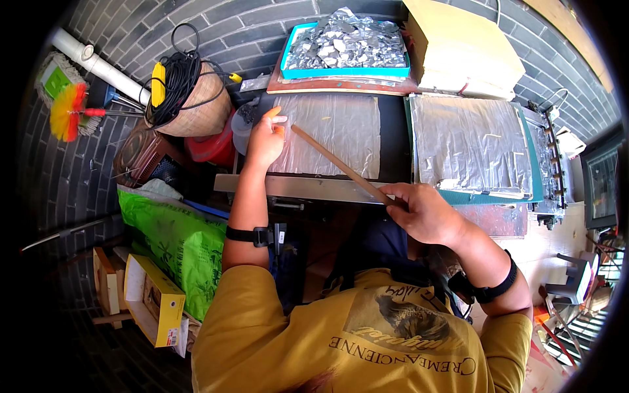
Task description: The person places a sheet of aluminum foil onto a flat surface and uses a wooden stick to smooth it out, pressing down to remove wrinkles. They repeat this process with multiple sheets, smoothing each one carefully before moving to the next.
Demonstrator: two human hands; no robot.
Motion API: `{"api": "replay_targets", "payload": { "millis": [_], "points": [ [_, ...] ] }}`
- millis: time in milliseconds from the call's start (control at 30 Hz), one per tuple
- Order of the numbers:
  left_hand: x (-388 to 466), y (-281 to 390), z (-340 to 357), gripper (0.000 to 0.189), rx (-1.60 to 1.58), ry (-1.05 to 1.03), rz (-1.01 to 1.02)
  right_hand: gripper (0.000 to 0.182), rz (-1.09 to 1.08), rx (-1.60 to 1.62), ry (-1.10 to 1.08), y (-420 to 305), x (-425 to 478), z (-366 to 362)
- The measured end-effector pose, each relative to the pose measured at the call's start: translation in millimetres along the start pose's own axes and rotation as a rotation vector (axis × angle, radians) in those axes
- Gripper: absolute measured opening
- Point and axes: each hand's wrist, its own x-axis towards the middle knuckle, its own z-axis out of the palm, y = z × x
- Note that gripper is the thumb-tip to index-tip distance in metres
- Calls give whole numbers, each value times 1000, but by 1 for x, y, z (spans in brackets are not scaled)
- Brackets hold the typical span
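Note:
My right hand (425,211) grips one end of a thin wooden stick (339,163). The stick slants up and left, its far tip over a thin, wrinkled translucent sheet (334,140). That sheet lies on a dark board (394,142) with a metal strip (319,188) along the near side. At the sheet's left edge is my left hand (268,140), fingers apart, with orange and pale coverings on some fingertips. Nothing shows in its grasp; whether it touches the sheet is unclear. A pile of crinkled silvery sheets (471,142) rests on a teal mat (491,198) to the right.
Behind the board, a blue tray (344,73) is heaped with shiny grey flakes, beside a tan paper-covered stack (467,49). On the left are a basket (206,108) topped with coiled black cable (174,83), a red container (216,150) and a green bag (172,245).

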Motion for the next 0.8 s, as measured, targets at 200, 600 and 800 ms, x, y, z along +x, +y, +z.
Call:
{"api": "replay_targets", "payload": {
  "millis": [200,600,800],
  "points": [
    [-10,20,-3,43,150,-66,157,26,94,104,-75,-10,-8,-8],
    [-21,28,-4,44,205,-41,188,28,3,-89,45,2,-7,-14],
    [-29,23,-5,41,192,67,90,28,-52,-203,176,6,-3,-14]
  ]
}}
